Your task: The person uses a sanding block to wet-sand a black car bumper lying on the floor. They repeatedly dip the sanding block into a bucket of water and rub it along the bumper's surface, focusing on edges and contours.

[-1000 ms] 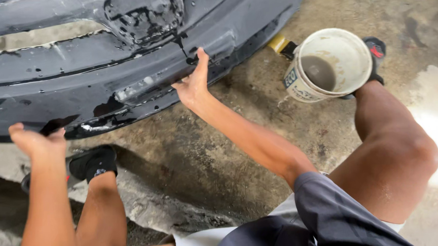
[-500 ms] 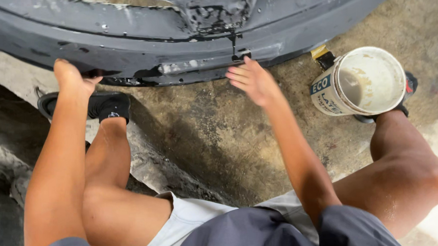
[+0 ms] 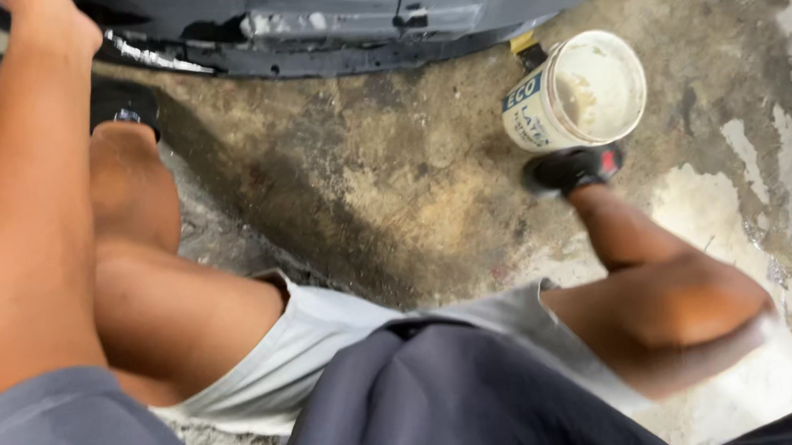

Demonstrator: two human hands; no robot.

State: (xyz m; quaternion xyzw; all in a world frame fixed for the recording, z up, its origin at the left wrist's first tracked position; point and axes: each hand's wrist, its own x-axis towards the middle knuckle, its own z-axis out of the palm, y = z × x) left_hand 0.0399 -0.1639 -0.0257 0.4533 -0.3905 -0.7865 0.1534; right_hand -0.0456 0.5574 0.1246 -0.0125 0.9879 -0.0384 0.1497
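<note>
At the top left corner of the view, the person's left hand reaches up to the lower edge of a dark grey car bumper; only the wrist and the back of the hand show before the frame cuts them off, so I cannot tell whether the fingers are spread, curled, or clamped on the edge. The right hand is out of sight.

Just right of that hand, the bumper runs along the top of the view, with a torn, pale strip along its lip and a black vertical crack further right. Directly below the hand, the left forearm comes down the left side, and beside it the bent left leg ends in a black shoe tucked under the bumper's edge. Far to the right of the hand, well apart from it, 1 open white plastic bucket stands on the stained concrete floor, its inside smeared with pale residue, a yellow-handled tool touching its far side. Just below the bucket sits the other black shoe, with the right leg bending back toward the camera. Light grey shorts and a dark grey shirt fill the bottom.
</note>
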